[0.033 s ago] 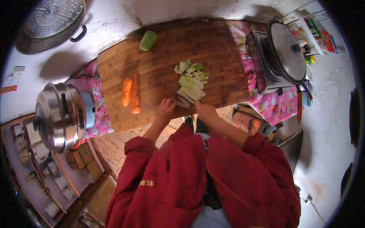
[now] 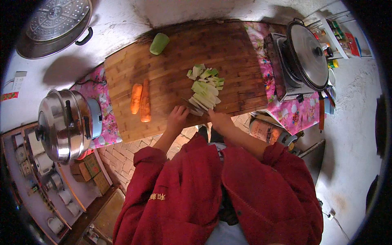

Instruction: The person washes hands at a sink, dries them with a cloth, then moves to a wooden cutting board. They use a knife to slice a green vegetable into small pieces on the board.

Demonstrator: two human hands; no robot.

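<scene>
My right hand (image 2: 221, 122) is closed at the near edge of the wooden board, round the handle of a knife (image 2: 196, 112). Its dark, thin blade slants away to the left between my two hands. My left hand (image 2: 178, 117) has its fingers bent and pressed down beside the blade, at the near end of the pale green vegetable slices; what lies under the fingertips is mostly hidden. Beyond the blade lie long vegetable slices (image 2: 206, 94), with shorter cut pieces (image 2: 200, 70) heaped farther off.
Two peeled carrots (image 2: 145, 102) rest on the cutting board (image 2: 175, 61), left of my hands. A larger green vegetable chunk (image 2: 159, 43) sits at the back. A steamer pot (image 2: 61, 122) stands left; a lidded wok (image 2: 308, 55) on a stove stands right.
The knife blade has shifted slightly beside my left fingers, and now covers more of the nearest slices. Both hands stay in nearly the same place.
</scene>
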